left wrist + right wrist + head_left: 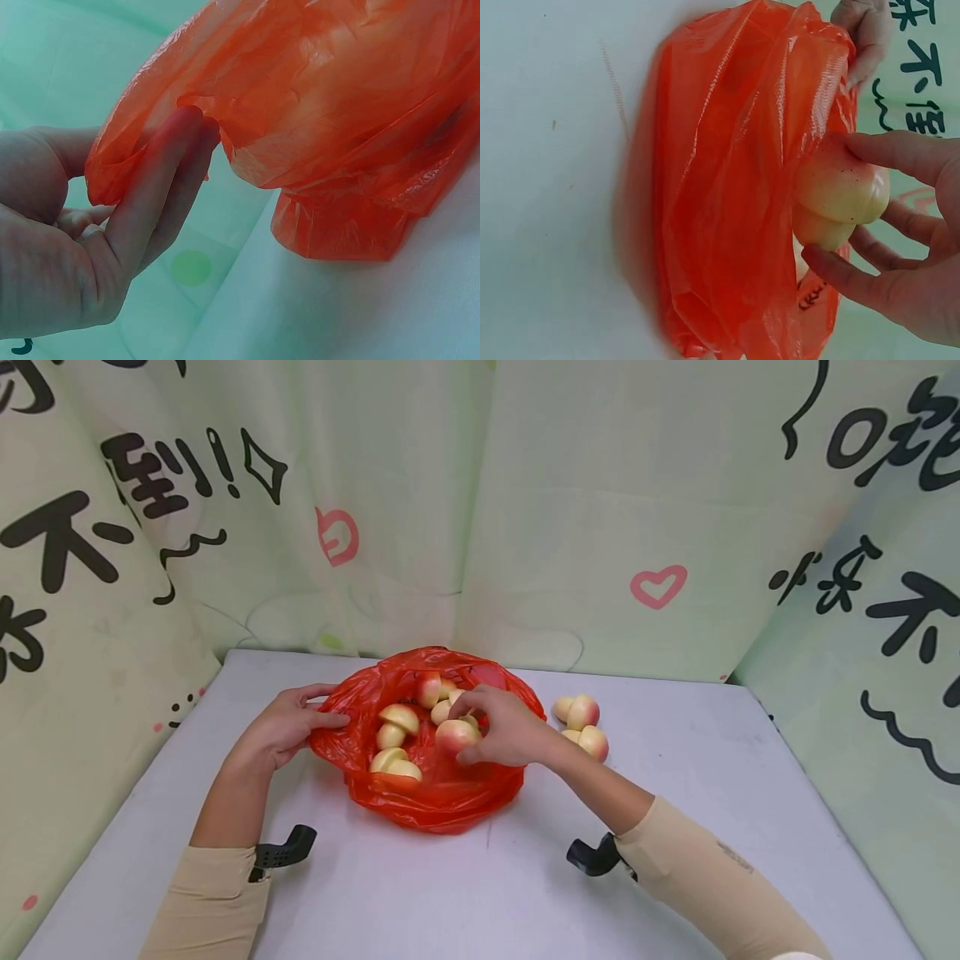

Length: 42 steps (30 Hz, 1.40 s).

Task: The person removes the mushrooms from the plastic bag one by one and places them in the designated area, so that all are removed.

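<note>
A red plastic bag (438, 810) stands on the table with its mouth spread wide. My left hand (288, 725) pinches the left side of its rim, the thin film caught between thumb and fingers (154, 199) in the left wrist view. Over the mouth, my right hand (513, 727) grips a cream mushroom with a pink-blushed cap (844, 187) between thumb and fingertips. Several similar mushrooms (400, 718) lie inside the bag, mostly toward its left and back. The bag's front wall hides part of its contents.
To the right of the bag, several more mushrooms (582, 712) sit in a small group on the white table (675, 793), partly behind the right forearm. A pale green curtain (555, 527) with black writing and pink hearts encloses the back and sides.
</note>
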{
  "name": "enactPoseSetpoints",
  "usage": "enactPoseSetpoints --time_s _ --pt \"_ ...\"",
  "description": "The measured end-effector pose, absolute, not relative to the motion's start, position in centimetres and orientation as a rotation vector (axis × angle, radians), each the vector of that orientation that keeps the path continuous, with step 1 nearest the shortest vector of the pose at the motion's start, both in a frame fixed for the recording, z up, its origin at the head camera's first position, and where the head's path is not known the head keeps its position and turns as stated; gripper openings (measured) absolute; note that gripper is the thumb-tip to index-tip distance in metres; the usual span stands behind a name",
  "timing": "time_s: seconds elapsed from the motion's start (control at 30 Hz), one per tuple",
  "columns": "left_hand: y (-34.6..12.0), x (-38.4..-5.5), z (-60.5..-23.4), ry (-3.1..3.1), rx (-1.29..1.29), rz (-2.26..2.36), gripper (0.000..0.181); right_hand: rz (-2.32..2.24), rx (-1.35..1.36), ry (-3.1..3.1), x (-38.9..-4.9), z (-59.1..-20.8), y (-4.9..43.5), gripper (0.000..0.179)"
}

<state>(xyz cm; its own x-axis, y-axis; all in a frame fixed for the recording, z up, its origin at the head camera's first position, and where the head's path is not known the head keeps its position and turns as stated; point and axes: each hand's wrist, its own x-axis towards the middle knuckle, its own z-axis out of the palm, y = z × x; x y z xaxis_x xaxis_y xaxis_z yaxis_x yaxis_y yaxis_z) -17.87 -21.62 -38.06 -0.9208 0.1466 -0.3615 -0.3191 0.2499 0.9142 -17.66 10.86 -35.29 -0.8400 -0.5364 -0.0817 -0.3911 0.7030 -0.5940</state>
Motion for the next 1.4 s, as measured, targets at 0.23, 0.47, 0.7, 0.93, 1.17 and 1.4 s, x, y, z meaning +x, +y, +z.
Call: enactPoseSetpoints --time_s 0.23,0.47,0.7,0.93,1.17,1.4 --pt "-21.6 -17.9 -38.0 2.158 -0.164 1.708 0.078 -0.879 -0.739 2.691 -17.4 -34.5 12.0 0.043" --pt "-21.7 -18.2 -38.3 2.172 -0.158 1.697 0.079 -0.965 -0.665 2.689 -17.2 -33.8 13.9 0.045" --pt "-21.8 -18.2 -38.6 2.171 -0.154 1.687 0.08 -1.007 -0.592 2.691 -17.0 -33.7 16.1 0.045" --pt "-21.8 -18.1 -38.4 2.167 -0.159 1.69 0.08 -1.049 -0.57 2.679 -16.8 -33.5 17.7 0.045" --pt "-21.7 -18.1 -38.1 2.154 -0.161 1.7 0.079 -1.068 -0.578 2.684 -16.2 -33.2 19.0 0.041" --pt "-21.8 -17.9 -38.1 2.149 -0.154 1.708 0.079 -1.074 -0.603 2.691 -15.8 -33.3 20.2 0.04"
